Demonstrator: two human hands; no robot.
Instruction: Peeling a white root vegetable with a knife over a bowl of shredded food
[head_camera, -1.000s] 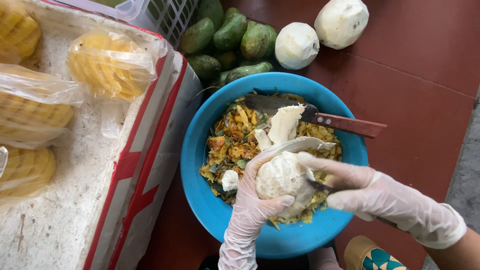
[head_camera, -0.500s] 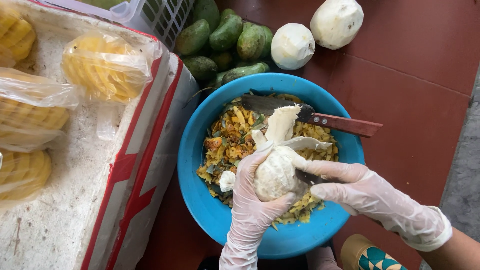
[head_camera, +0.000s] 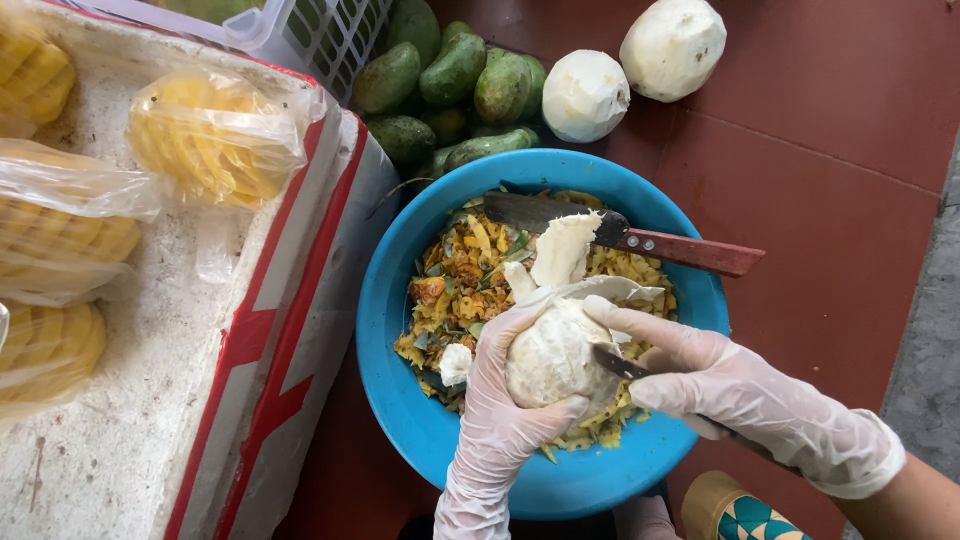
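Note:
My left hand (head_camera: 490, 410), in a thin clear glove, cups a round, whitish, partly peeled fruit (head_camera: 550, 355) over a blue basin (head_camera: 385, 300). My right hand (head_camera: 720, 385), also gloved, presses a small blade (head_camera: 612, 362) against the fruit's right side, fingers laid over the top. A thick white strip of peel (head_camera: 565, 248) stands up from the fruit's far side. The basin is filled with yellow and green peelings. A large knife with a reddish wooden handle (head_camera: 690, 250) lies across the basin behind the fruit.
Two peeled white fruits (head_camera: 585, 95) (head_camera: 672, 45) and a pile of green fruits (head_camera: 455, 70) lie on the red floor beyond the basin. At left stands a white foam box (head_camera: 150, 330) bearing bagged peeled pineapples (head_camera: 205, 135). A plastic basket (head_camera: 320, 30) is at the top.
Both hands stay on the fruit over the basin. The view has shifted slightly; the fruit and peel strip look nearly the same.

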